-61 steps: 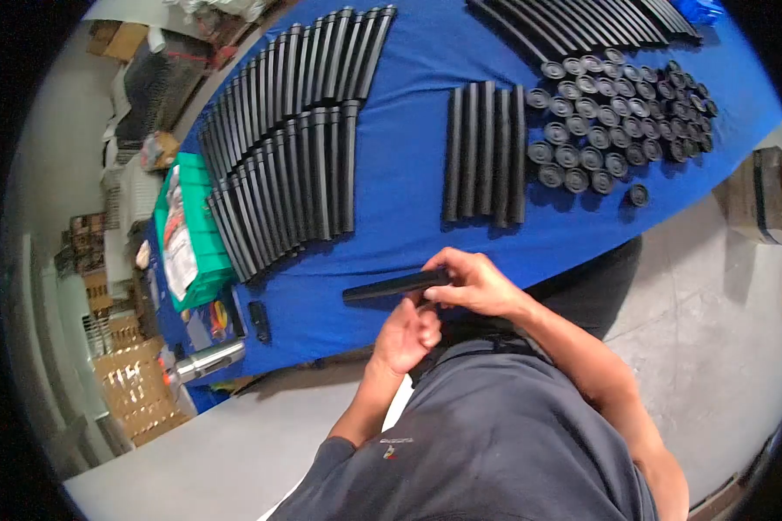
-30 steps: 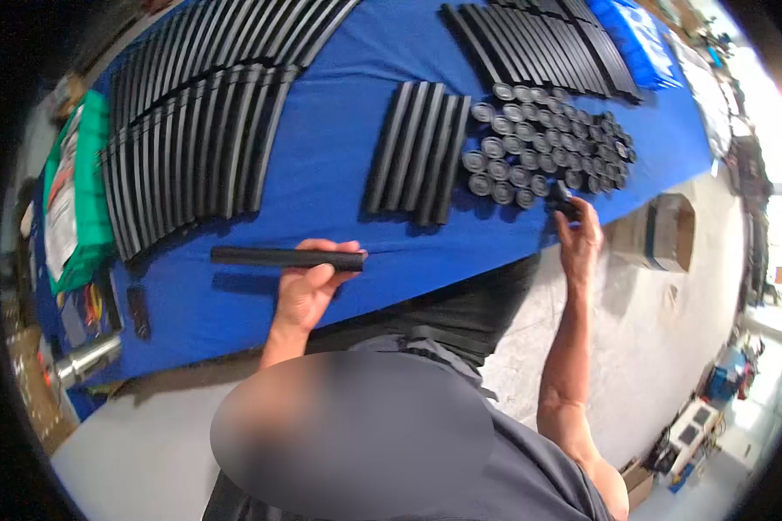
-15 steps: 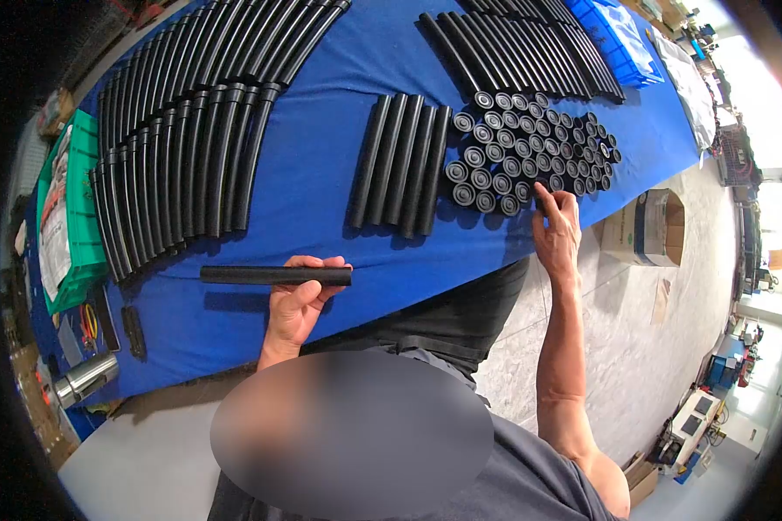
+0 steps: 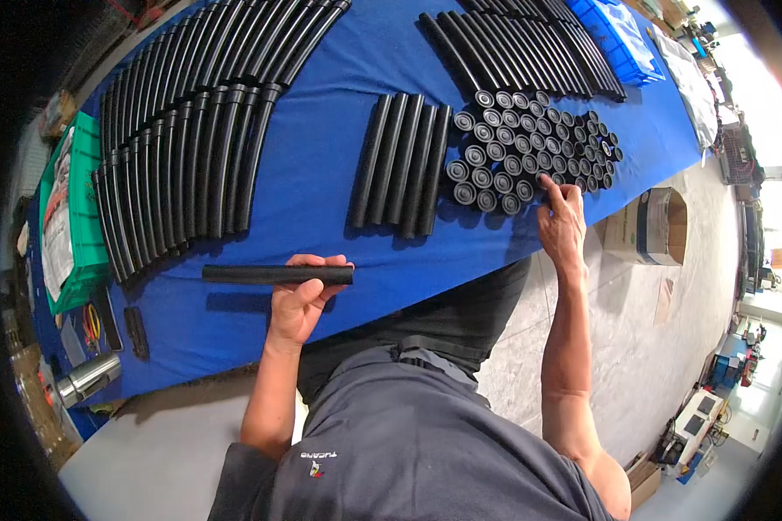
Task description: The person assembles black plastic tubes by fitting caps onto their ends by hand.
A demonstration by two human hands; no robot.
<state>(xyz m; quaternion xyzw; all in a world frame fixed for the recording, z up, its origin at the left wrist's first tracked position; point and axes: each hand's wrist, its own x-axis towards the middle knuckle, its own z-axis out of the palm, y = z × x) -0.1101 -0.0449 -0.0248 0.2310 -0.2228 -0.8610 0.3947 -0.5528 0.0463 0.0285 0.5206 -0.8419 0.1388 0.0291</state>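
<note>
My left hand (image 4: pixel 300 300) is closed round a black tube (image 4: pixel 243 274), held level over the blue cloth near its front edge. At the front edge of a cluster of round black caps (image 4: pixel 504 159), my right hand (image 4: pixel 562 217) has its fingertips on or just beside one cap. Those fingers look bent together, but whether they grip a cap is hidden. Several loose black tubes (image 4: pixel 400 165) lie side by side just left of the caps.
Rows of black tubes with collars (image 4: pixel 182 130) fill the left of the blue cloth (image 4: pixel 313 174). More tubes (image 4: pixel 521 52) lie at the back right by a blue crate (image 4: pixel 617 43). A green crate (image 4: pixel 82 208), pliers (image 4: pixel 91 323) and a metal cylinder (image 4: pixel 89 379) are at left.
My right hand has shifted slightly right, its fingers reaching to a cap at the cluster's front edge. My left hand holds the tube almost as before.
</note>
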